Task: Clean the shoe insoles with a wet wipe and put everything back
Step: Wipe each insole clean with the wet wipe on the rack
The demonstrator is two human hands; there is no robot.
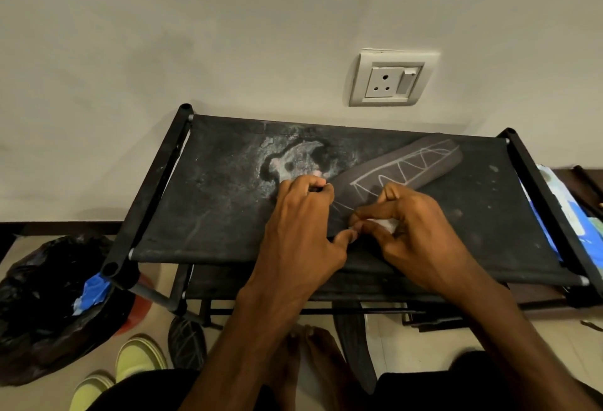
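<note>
A dark grey insole (408, 162) with pale zigzag lines lies slantwise on the black fabric top of the shoe rack (212, 214). My left hand (303, 221) holds its near end, fingers curled over the edge. My right hand (411, 231) pinches a small white wet wipe (383, 224) against the insole's near part. A second dark insole (354, 345) lies on the floor under the rack. A wipes pack (567, 214), blue and white, lies off the rack's right end.
A black rubbish bag (42, 306) with blue plastic sits at the left. Yellow-green shoes (137, 358) and a dark shoe (186, 342) stand on the floor below. A wall socket (388, 79) is above the rack. The rack top has a white stain (293, 162).
</note>
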